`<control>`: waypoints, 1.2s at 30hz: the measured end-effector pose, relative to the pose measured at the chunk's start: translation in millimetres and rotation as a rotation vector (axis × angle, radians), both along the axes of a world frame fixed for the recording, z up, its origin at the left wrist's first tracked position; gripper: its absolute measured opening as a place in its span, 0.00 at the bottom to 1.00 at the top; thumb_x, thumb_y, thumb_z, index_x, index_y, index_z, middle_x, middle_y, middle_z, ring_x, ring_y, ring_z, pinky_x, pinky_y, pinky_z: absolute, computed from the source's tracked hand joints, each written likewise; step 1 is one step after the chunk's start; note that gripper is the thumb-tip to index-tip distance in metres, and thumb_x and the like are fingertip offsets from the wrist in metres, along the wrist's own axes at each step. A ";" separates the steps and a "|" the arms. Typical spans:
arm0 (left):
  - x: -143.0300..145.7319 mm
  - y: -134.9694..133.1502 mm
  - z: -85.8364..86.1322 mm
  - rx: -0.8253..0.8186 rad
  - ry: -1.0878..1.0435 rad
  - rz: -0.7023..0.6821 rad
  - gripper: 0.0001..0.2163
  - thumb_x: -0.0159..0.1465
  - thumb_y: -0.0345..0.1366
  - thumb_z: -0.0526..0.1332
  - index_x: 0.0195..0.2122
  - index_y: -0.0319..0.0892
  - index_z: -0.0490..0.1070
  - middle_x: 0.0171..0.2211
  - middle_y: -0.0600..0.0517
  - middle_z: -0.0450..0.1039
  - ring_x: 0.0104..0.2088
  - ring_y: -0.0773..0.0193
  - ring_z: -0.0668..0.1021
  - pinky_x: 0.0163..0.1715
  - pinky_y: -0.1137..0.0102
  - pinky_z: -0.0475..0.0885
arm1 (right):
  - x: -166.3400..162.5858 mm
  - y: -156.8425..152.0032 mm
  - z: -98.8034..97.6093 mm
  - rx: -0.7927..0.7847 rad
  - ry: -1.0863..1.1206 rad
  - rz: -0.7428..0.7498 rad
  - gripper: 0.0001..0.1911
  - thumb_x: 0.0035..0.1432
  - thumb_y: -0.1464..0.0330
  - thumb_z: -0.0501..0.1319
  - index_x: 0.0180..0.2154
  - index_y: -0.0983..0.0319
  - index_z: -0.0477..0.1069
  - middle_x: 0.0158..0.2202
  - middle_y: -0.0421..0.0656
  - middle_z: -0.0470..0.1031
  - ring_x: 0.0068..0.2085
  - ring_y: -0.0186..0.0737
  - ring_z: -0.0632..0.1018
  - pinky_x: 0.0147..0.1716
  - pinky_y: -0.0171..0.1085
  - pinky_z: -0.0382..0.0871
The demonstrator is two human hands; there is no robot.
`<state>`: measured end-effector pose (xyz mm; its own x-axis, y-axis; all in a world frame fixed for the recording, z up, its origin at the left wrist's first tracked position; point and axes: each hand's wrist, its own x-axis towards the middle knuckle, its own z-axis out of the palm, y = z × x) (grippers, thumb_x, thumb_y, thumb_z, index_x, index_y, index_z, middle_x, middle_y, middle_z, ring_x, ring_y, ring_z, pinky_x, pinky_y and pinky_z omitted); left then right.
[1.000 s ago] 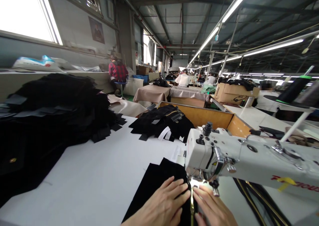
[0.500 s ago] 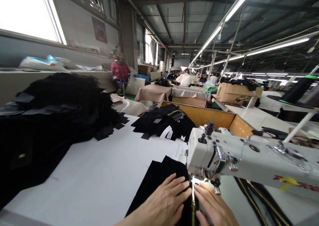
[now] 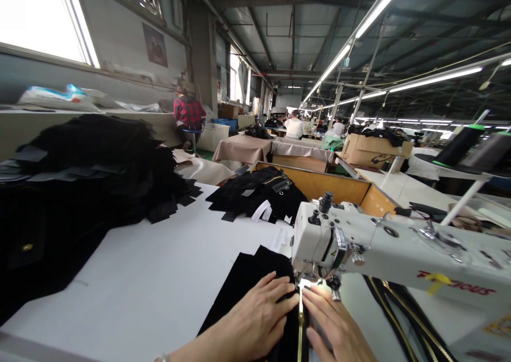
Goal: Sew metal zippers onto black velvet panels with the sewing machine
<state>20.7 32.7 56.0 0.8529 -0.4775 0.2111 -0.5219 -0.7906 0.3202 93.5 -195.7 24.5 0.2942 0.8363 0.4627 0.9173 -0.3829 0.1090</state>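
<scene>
At the near edge of the table: two hands lie flat on black fabric under the sewing machine's head.
Left hand [image 3: 255, 319]: fingers spread and extended, palm pressed on the black fabric [image 3: 247, 282], gripping nothing.
Gold zipper [image 3: 299, 325]: runs between both hands toward the needle.
Right hand [image 3: 335, 327]: flat and uncurled, fingertips beside the zipper.
Sewing machine [image 3: 383, 250]: white, at right.
Table [image 3: 151, 266]: white; a black fabric pile [image 3: 80, 191] at left.
Room: long factory hall, strip lights overhead.

Two hands are lying side by side on cloth [image 3: 247, 277] before a sewing machine [image 3: 359, 250]; a fabric pile [image 3: 80, 175] is sitting far left.
</scene>
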 end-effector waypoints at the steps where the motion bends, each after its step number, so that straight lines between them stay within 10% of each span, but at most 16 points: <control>1: -0.5 -0.3 0.4 0.012 0.004 -0.001 0.29 0.64 0.22 0.57 0.65 0.49 0.56 0.60 0.49 0.64 0.63 0.55 0.64 0.67 0.54 0.55 | -0.1 -0.2 0.5 -0.001 0.002 0.007 0.23 0.63 0.73 0.54 0.59 0.67 0.68 0.59 0.46 0.69 0.59 0.48 0.72 0.52 0.44 0.76; 28: 13.1 -1.4 -2.7 -0.029 -0.075 0.002 0.18 0.67 0.23 0.56 0.55 0.46 0.66 0.54 0.49 0.67 0.58 0.56 0.69 0.67 0.55 0.54 | 0.2 -2.9 -8.2 -0.051 -0.023 -0.097 0.26 0.68 0.69 0.52 0.65 0.68 0.58 0.64 0.47 0.63 0.60 0.48 0.70 0.52 0.45 0.75; 36: -28.8 -11.2 1.9 -0.025 0.012 -0.039 0.19 0.64 0.22 0.58 0.55 0.42 0.65 0.54 0.49 0.67 0.57 0.59 0.70 0.68 0.61 0.53 | -4.6 -4.4 -7.6 0.051 0.253 0.040 0.24 0.66 0.75 0.49 0.62 0.63 0.59 0.58 0.48 0.68 0.56 0.44 0.72 0.55 0.43 0.71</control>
<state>-8.1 21.5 57.9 0.8362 -0.5052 0.2134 -0.5483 -0.7615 0.3456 88.9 -200.1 16.9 0.3730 0.8270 0.4207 0.9275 -0.3449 -0.1444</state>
